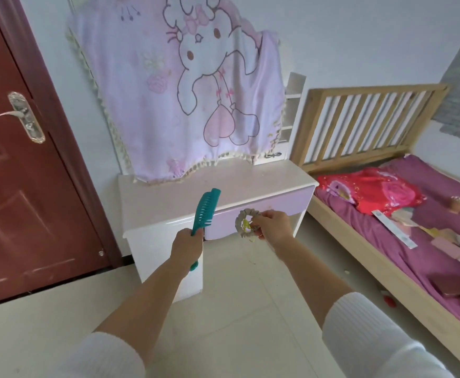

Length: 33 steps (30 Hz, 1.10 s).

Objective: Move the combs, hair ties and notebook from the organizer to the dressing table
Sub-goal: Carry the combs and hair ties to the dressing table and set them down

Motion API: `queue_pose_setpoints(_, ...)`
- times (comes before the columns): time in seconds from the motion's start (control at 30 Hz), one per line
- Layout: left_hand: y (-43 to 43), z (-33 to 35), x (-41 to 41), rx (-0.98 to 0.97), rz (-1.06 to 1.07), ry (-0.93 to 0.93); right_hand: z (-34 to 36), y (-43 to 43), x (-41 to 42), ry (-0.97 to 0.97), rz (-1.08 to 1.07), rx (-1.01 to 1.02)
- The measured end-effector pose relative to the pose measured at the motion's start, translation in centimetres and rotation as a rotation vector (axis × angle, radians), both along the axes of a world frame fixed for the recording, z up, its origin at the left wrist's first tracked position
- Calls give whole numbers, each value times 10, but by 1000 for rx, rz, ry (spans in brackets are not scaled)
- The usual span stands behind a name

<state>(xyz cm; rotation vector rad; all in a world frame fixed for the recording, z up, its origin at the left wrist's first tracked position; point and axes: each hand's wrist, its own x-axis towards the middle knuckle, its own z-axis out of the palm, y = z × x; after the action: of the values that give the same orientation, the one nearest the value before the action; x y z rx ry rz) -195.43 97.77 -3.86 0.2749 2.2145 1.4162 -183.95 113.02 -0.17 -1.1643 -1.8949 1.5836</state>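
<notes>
My left hand (186,245) grips the handle of a teal comb (205,211), whose toothed end points up over the front edge of the dressing table (168,203). My right hand (273,225) pinches a grey scrunchie hair tie (243,222) together with a thin yellow one, held in front of the table's lilac drawer (278,203). Both hands hover just short of the white tabletop, not touching it. The organizer and the notebook are not clearly visible.
A pink cartoon cloth (185,85) hangs over the mirror behind the table. A dark red door (18,173) stands to the left. On the right a wooden bed (387,241) with a purple sheet carries a red pillow and scattered small items. Pale floor tiles lie below.
</notes>
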Motion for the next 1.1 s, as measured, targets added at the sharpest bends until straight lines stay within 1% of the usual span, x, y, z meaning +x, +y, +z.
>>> queue_pose_setpoints(0.1, 36, -12, -52, 69, 38, -53, -9, 39, -60, -20, 4, 0)
queue_pose_setpoints(0.23, 89, -37, -119, 178, 150, -238, -33, 93, -140, -60, 33, 11)
queue_pose_setpoints(0.33, 132, -61, -170, 195, 241, -334, -53, 142, -199, -76, 72, -14)
queue_pose_setpoints(0.43, 174, -83, -216, 158, 305, -369, -73, 191, -254, -114, 113, -52)
queue_pose_setpoints(0.57, 218, -109, -255, 77, 368, -415, -102, 241, -314, -215, 165, -100)
queue_pose_setpoints(0.73, 249, -140, -285, 32, 478, -451, -139, 263, -370, -318, 237, -194)
queue_pose_setpoints(0.8, 254, -149, -293, 17, 506, -456, -150, 263, -387, -342, 244, -269)
queue_pose_setpoints(0.87, 257, -157, -300, -12, 507, -452, -159, 262, -402, -326, 214, -421)
queue_pose_setpoints(0.93, 258, -163, -304, -65, 502, -419, -167, 261, -410, -327, 184, -513)
queue_pose_setpoints(1.0, 258, -166, -308, -132, 505, -364, -177, 262, -412, -371, 195, -488)
queue_pose_setpoints(1.03, 258, -166, -308, -164, 503, -343, -181, 264, -411, -408, 211, -435)
queue_pose_setpoints(1.1, 259, -166, -309, -199, 502, -322, -187, 267, -407, -499, 260, -266)
